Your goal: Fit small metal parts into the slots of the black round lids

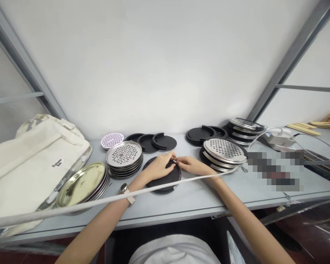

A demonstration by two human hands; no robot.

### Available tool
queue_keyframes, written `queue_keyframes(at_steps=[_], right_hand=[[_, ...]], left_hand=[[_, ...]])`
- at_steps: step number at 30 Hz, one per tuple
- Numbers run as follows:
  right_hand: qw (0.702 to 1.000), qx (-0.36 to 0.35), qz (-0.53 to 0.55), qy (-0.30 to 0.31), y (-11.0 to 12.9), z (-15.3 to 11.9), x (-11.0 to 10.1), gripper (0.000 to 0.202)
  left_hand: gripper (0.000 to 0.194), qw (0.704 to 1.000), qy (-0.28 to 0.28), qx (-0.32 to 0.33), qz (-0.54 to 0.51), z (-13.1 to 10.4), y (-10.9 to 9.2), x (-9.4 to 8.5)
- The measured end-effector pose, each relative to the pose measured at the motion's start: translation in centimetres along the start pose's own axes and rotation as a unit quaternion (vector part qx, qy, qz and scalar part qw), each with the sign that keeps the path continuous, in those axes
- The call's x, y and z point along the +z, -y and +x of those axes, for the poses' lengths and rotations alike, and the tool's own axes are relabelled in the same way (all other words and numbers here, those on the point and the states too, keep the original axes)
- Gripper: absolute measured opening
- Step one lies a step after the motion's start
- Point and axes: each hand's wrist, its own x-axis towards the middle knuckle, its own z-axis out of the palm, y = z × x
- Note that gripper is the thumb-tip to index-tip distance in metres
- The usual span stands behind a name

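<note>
A round black disc point(162, 182) lies on the grey shelf in front of me, with a thin rim showing at its right edge. My left hand point(161, 167) rests over its upper part, thumb and fingers drawn together at the upper right edge. Meeting it there, my right hand point(191, 165) has its fingertips pinched at the same edge. Whatever small thing sits between the fingertips is too small to name. Left of the disc is a stack of perforated metal discs point(124, 154); to the right stands another stack with a perforated top point(224, 150).
Gold plates point(81, 185) and cream fabric point(30, 165) lie at the left. Black discs point(165, 142) sit behind my hands, more point(196, 135) at the back right. A white cord point(143, 190) crosses before my forearms. A white box point(282, 140) stands right.
</note>
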Motion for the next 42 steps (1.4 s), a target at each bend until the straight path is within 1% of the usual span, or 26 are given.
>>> queue_keyframes(at_steps=[2, 4, 8, 10, 13, 17, 22, 28, 32, 38, 42], right_hand=[[1.000, 0.004, 0.003, 0.001, 0.1, 0.0, 0.0, 0.030], [1.000, 0.009, 0.005, 0.000, 0.2, 0.0, 0.0, 0.030], [1.000, 0.007, 0.008, 0.003, 0.8, -0.2, -0.2, 0.031], [1.000, 0.009, 0.006, 0.005, 1.1, -0.3, -0.2, 0.031], [1.000, 0.017, 0.003, 0.009, 1.4, -0.4, -0.3, 0.032], [1.000, 0.012, 0.015, 0.006, 1.4, -0.4, -0.3, 0.029], [1.000, 0.017, 0.012, 0.016, 1.2, -0.4, -0.3, 0.027], [1.000, 0.016, 0.005, 0.023, 1.0, -0.3, -0.2, 0.026], [1.000, 0.014, 0.000, 0.025, 1.2, -0.4, -0.3, 0.026], [0.999, 0.022, -0.011, 0.023, 1.0, -0.3, -0.3, 0.028], [0.999, 0.020, 0.004, 0.032, 0.7, -0.3, -0.6, 0.027]], left_hand=[[0.020, 1.000, 0.007, -0.007, -0.005, 0.1, 0.1, -0.2], [0.025, 0.999, 0.027, -0.010, -0.031, 0.3, 0.5, -0.5], [0.039, 0.986, 0.116, -0.001, -0.121, 0.5, 1.7, -1.9], [0.043, 0.978, 0.152, 0.009, -0.144, 0.6, 2.1, -2.7], [0.048, 0.970, 0.187, 0.021, -0.155, 0.7, 2.4, -3.5], [0.056, 0.960, 0.221, 0.028, -0.169, 0.7, 2.5, -3.9], [0.053, 0.957, 0.240, 0.020, -0.163, 0.7, 2.5, -4.0], [0.064, 0.960, 0.249, 0.006, -0.125, -0.1, 1.9, -5.2], [0.056, 0.964, 0.236, -0.008, -0.121, -0.6, 1.7, -5.9], [0.046, 0.961, 0.226, 0.015, -0.159, -0.6, 2.1, -5.4], [0.040, 0.963, 0.220, 0.016, -0.154, -0.5, 1.9, -4.9]])
